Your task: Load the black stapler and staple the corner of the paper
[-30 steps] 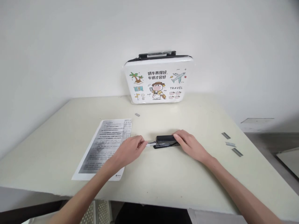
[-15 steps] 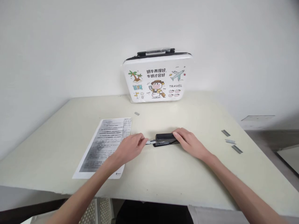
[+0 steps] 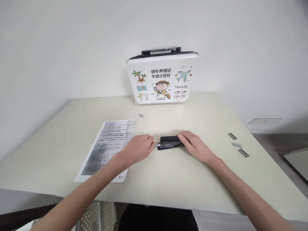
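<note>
Black, glossy long-bodied stapler [image 3: 169, 141] lies on the table about mid-width, long axis roughly 9-to-3 o'clock. Clock below is centred on it, 12 = away from the person. Slim silver metal piece [image 3: 157, 144] sticks out of its 9 o'clock end.

Left hand [image 3: 141, 148] at 9: fingers curled, tips closed on the silver piece. Right hand [image 3: 193, 144] at 3: partly curled, thumb near side, fingers over the top, gripping the stapler's end.

White printed paper sheet with grey-shaded text [image 3: 108, 144] at 9, flat, partly under left hand and forearm in view. One short grey metal staple strip [image 3: 141, 115] at 10–11. Three longer grey metal staple strips [image 3: 237, 145] at 3, close together near the table edge.

Pale cream, matte table [image 3: 192, 183]: a few small dark specks toward 6. White cartoon-printed case with black handle [image 3: 161, 78] upright at 12, by the plain whitish wall [image 3: 72, 48]. Flat rectangular wall plate [image 3: 264, 121] at 2, grey-brown floor [image 3: 267, 138] at 3. Perforated off-white panel [image 3: 108, 215] below the table edge at 7–8.
</note>
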Motion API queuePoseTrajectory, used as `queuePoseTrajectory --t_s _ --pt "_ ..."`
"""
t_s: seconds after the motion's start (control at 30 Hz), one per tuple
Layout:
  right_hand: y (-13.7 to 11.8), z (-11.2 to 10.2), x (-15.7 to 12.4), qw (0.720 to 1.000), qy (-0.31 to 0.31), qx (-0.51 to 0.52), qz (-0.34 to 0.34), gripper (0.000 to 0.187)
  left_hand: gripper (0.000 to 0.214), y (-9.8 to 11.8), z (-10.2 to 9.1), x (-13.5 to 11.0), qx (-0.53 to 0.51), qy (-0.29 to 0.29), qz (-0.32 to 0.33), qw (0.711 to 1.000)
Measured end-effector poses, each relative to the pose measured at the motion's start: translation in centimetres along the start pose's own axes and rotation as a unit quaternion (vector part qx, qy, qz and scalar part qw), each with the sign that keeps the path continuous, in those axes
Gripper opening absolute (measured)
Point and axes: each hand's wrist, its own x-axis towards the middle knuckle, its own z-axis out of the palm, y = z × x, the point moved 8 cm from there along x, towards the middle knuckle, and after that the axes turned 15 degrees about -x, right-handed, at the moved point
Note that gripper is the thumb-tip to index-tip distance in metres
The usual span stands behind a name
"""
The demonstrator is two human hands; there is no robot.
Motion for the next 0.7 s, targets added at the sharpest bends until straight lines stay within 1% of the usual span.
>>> queuePoseTrajectory --t_s 0.07,0.17,0.4,0.53,0.7 --pt "-0.02 -0.03 -0.01 1.0 0.0 -0.002 0.0 0.047 0.043 0.43 0.19 0.3 0.028 -0.02 0.033 0.999" --pt "-0.05 -0.04 0.03 1.0 -0.001 -0.004 -0.003 0.046 0.046 0.56 0.54 0.5 0.065 -0.047 0.056 0.995" --pt "-0.1 -0.19 0.13 1.0 0.002 -0.007 -0.009 0.046 0.05 0.69 0.27 0.46 0.062 -0.028 0.082 0.994" --pt "-0.17 -0.26 0.05 1.0 -0.001 -0.002 -0.004 0.046 0.044 0.44 0.25 0.23 0.077 -0.036 0.09 0.992" --pt "-0.22 -0.29 0.03 1.0 0.001 -0.002 -0.003 0.045 0.029 0.07 0.33 -0.1 0.093 -0.031 0.075 0.992"
